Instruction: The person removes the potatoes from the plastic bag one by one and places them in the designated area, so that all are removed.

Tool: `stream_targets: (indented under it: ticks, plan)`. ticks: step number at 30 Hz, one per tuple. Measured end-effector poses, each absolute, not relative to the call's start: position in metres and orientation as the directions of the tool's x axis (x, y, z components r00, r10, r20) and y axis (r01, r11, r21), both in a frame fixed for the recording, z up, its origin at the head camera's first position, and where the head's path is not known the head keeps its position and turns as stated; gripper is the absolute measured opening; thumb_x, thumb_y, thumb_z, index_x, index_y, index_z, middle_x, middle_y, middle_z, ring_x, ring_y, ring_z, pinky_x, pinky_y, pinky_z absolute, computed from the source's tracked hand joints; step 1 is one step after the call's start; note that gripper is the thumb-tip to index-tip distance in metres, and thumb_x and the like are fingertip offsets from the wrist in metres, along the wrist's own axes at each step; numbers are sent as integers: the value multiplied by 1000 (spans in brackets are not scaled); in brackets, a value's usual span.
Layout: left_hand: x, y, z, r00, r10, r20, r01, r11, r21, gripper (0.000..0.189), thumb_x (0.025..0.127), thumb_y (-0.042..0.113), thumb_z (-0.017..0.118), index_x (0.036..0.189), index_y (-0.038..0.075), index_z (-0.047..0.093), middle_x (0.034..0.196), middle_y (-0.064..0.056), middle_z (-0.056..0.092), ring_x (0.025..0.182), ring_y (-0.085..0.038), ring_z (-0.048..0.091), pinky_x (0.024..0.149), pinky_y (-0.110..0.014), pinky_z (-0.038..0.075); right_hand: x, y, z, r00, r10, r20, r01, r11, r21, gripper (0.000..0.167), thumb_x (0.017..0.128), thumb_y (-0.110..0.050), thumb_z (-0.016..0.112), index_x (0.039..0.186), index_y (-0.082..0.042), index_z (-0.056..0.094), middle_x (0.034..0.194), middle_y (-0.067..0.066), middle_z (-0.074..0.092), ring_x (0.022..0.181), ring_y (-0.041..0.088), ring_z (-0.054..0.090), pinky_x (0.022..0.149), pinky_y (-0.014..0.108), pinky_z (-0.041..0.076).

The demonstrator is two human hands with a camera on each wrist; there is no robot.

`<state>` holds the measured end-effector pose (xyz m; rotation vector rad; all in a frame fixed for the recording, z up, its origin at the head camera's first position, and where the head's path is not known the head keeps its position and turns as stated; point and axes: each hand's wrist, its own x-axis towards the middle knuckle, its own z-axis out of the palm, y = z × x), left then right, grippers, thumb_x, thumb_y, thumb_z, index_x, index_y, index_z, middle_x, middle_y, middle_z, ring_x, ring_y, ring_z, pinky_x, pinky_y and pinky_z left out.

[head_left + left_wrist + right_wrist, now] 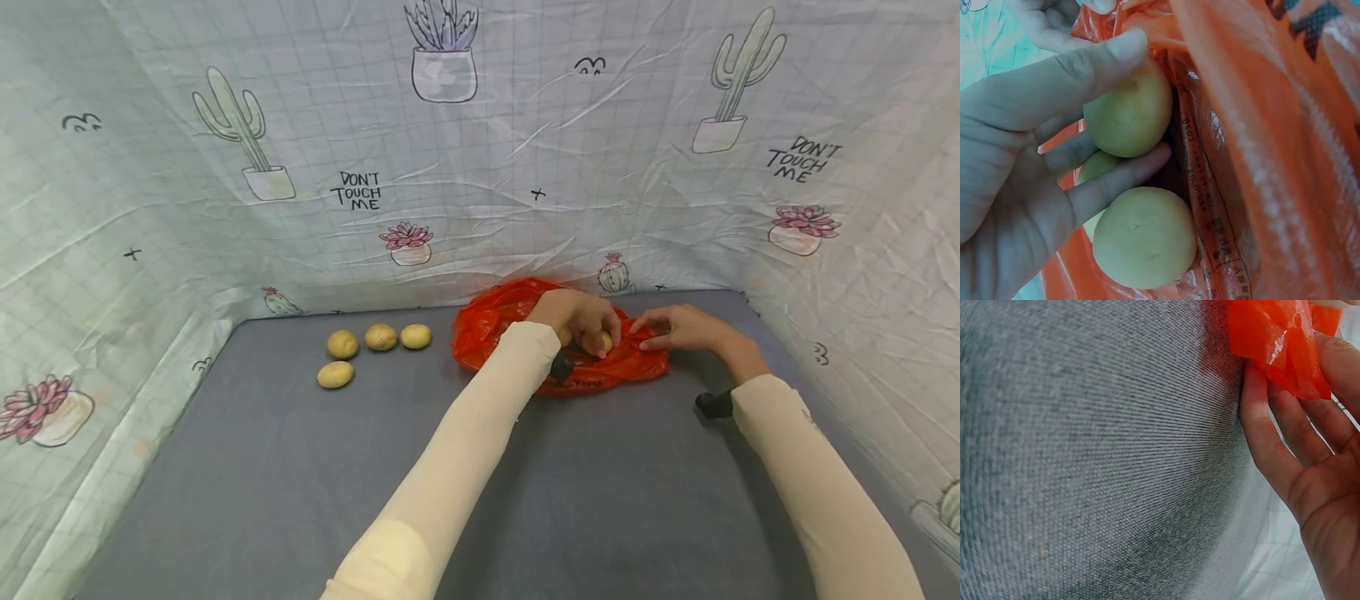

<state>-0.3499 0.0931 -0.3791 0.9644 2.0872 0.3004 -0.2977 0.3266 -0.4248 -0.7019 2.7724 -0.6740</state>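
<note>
A red plastic bag [480, 333] with dark printing lies open on its side at the back of the table. My left hand [583, 315] is in its mouth, thumb and fingers curled round a yellow potato [1132, 115]. Just below that one in the left wrist view, another potato [1145, 237] rests in the bag, and a further one is partly hidden behind the fingers. At the bag's right end, my right hand [686, 327] pinches the edge of the plastic [1285, 347] between thumb and fingers.
To the left of the bag, a group of several loose potatoes lies on the table, among them a front one [335, 375] and a back one [381, 337]. The grey tabletop [300, 492] meets a hanging cactus-print cloth [480, 167] at the back and both sides.
</note>
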Motion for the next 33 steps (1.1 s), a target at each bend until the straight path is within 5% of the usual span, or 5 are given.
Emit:
stream_targets:
  ticks: [16,33]
  plan:
    - [-345,93,-382,-373,818,-437,619,571,540,21,96,19,71,116,11,72,108,0,62,90,-16,58,78,-34,58,-299,328,-427,-868,-490,-81,-401,787,-469,31,89,-33,80,115,-19,75,116,6,72,102,24,64,88,45,50]
    - [-315,69,-353,-367,891,-266,714,454,534,28,97,22,72,120,7,74,112,2,67,94,-15,62,74,-35,60,-294,324,-427,-860,-506,-65,-427,782,-454,28,90,-30,79,116,-19,74,115,7,72,103,28,64,89,50,51]
